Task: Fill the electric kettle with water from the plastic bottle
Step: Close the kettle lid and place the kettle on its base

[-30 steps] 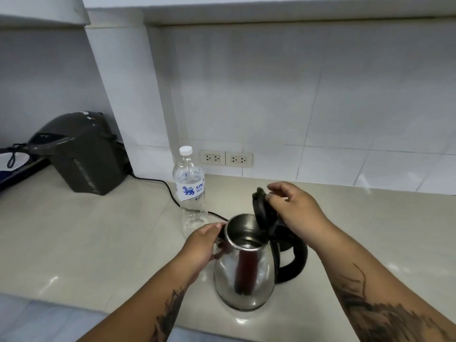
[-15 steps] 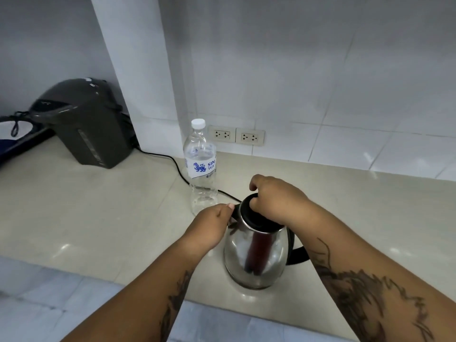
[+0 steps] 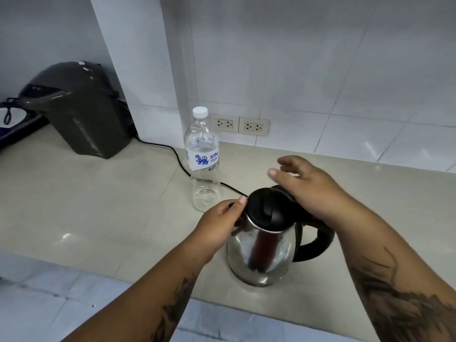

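My left hand (image 3: 218,224): fingers wrapped on the electric kettle (image 3: 261,253) at its rim, steadying it.
My right hand (image 3: 312,191): fingers spread, holding nothing, above the shut lid (image 3: 269,208).
Kettle: upright on the counter (image 3: 98,206).
Plastic bottle (image 3: 202,160): capped, upright, just behind the kettle.

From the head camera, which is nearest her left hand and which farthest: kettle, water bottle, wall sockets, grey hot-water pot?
From the left hand:
1. Kettle, touching, just right.
2. Water bottle, just behind.
3. Wall sockets, on the back wall.
4. Grey hot-water pot, far left corner.
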A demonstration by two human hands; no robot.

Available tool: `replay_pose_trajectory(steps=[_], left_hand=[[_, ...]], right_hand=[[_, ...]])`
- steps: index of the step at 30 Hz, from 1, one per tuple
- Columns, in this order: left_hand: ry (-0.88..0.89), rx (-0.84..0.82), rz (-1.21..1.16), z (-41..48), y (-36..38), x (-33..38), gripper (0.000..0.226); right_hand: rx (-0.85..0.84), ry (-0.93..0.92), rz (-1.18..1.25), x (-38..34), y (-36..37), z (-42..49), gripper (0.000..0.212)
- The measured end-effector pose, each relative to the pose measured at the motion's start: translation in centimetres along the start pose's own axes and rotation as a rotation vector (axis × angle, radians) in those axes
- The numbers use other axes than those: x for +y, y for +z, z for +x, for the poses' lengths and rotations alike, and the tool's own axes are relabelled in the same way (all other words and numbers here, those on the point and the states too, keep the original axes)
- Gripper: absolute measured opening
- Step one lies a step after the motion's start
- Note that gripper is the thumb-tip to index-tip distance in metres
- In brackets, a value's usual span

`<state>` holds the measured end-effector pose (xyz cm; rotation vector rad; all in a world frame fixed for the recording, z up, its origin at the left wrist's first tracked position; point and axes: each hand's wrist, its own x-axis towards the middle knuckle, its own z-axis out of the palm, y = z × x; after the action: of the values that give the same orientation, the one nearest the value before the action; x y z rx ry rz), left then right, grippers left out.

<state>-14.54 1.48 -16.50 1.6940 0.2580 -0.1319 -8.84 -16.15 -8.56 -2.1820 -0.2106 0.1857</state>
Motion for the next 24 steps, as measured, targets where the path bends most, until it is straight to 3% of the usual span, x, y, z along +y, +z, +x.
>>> replay_pose_trajectory(steps=[3,9,16,24], left_hand=[[-0.007,0.032,-0.079,0.1,0.3,0.3,0.017],[0.004,0.105,-0.143,0.4,1.7,-0.5,0.024],[0.033,0.333,-0.218,1.0,4.1,-1.0,0.031],[0.064,0.366,-0.226,2.7,5.4,1.2,0.03]], right_hand=[[0.128,0.025,0.138,3.5,-1.8,-1.0,0.025],[0.165,0.161,0.241,9.9,0.0,-2.9,0.063],[0.324,0.124,0.349,10.7,1.4,-1.9,0.074],[0.455,0.183,0.41,10.2,-0.1,-1.2,0.075]])
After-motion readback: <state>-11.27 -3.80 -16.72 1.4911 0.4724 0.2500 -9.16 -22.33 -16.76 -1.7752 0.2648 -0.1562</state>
